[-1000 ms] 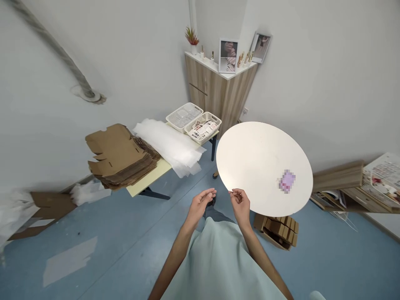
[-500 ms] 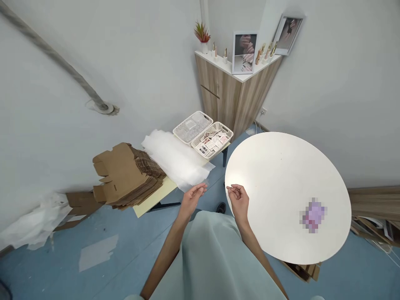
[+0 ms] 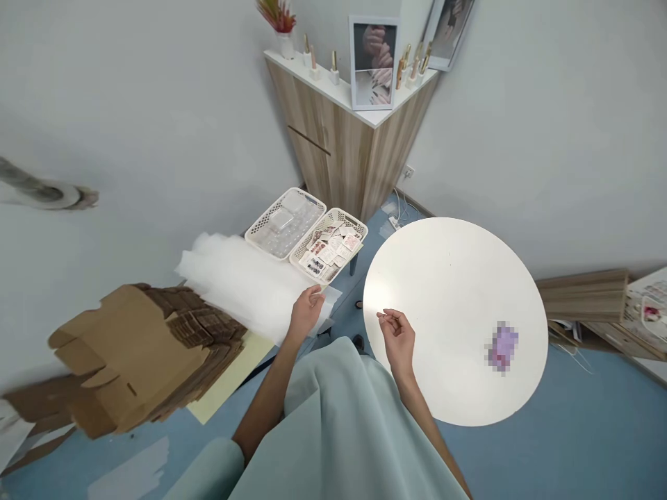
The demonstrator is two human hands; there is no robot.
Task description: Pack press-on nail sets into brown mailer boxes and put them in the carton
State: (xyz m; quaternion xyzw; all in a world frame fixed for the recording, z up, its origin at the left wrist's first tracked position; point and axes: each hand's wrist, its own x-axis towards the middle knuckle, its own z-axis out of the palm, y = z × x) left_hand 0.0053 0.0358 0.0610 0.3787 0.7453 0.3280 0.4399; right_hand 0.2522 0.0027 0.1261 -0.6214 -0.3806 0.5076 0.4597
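My left hand is over the near end of the stacked white translucent sheets, just in front of the baskets. Its fingers are bent together, and anything between them is too small or clear to make out. My right hand hovers at the left edge of the round white table, thumb and index finger pinched. Whatever that pinch may hold cannot be made out. One white basket contains small printed cards; the other basket contains clear plastic boxes.
Flattened brown cardboard boxes are piled on the low table at left. A blurred purple item lies on the round table. Behind stands a wooden corner cabinet with picture frames and small bottles. Low wooden shelving is at right.
The view has turned left and come nearer to the baskets. My left hand has moved from above the floor gap to over the white sheets. My right hand keeps its pinch.
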